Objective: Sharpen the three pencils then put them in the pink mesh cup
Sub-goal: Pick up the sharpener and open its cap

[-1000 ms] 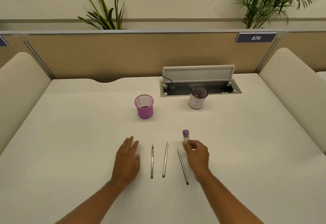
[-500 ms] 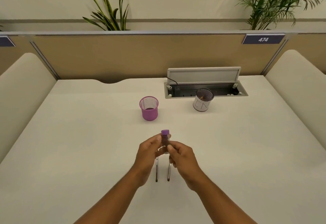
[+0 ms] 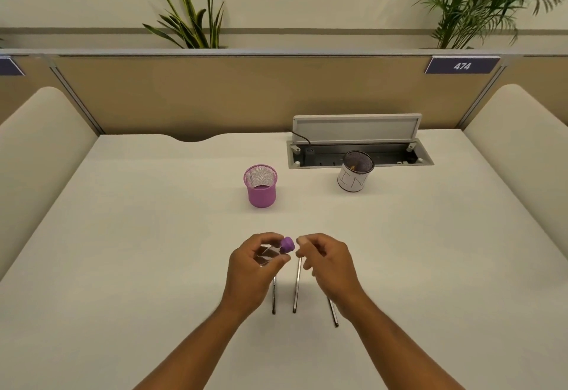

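My left hand (image 3: 256, 263) grips a sharpener (image 3: 278, 251) with a clear body and a purple cap, its cap pointing right and away. My right hand (image 3: 327, 262) hovers just right of the cap, fingers loosely curled, holding nothing that I can see. Three grey pencils lie side by side on the white desk under my hands: the left pencil (image 3: 273, 300), the middle pencil (image 3: 296, 286) and the right pencil (image 3: 333, 312), each partly hidden by a hand. The pink mesh cup (image 3: 260, 186) stands upright farther back, to the left of centre.
A dark mesh cup wrapped in white paper (image 3: 354, 176) stands at the back right, in front of an open cable tray (image 3: 359, 156) with a raised lid. A tan partition (image 3: 215, 94) closes the desk's far edge; cream side panels flank it.
The sharpener has passed from my right hand into my left hand and tilted over. My right hand has let go and drawn slightly right, uncovering the right pencil.
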A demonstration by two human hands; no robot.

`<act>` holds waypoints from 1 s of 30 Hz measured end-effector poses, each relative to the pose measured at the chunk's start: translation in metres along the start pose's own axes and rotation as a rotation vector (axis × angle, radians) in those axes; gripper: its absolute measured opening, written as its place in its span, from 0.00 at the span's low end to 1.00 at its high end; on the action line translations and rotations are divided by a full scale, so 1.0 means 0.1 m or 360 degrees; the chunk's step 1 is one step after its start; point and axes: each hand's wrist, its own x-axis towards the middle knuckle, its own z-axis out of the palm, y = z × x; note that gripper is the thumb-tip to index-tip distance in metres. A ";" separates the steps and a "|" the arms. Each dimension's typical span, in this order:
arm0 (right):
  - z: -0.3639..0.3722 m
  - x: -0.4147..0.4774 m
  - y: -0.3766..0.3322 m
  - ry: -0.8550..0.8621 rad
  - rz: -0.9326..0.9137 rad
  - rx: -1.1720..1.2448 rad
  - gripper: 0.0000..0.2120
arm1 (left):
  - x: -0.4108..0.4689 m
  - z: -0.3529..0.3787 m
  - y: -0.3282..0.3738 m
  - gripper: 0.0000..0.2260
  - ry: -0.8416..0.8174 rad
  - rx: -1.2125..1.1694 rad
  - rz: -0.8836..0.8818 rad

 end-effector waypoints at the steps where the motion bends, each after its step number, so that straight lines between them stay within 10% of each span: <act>1: 0.00 0.01 -0.03 -0.0016 -0.0020 -0.0025 0.08 | 0.00 0.00 -0.02 0.16 0.0009 0.0060 0.0031; 16: 0.08 0.03 0.02 -0.0173 -0.0158 -0.0354 0.08 | -0.09 0.02 -0.14 0.10 -0.0102 0.0404 0.0183; 25: 0.00 0.04 0.21 -0.0083 0.0145 0.0066 0.08 | -0.10 -0.06 -0.25 0.15 -0.0072 0.0000 -0.0125; 30: -0.16 0.02 0.47 0.0240 0.0219 -0.0355 0.05 | -0.09 -0.16 -0.33 0.14 0.0111 -0.0110 -0.0272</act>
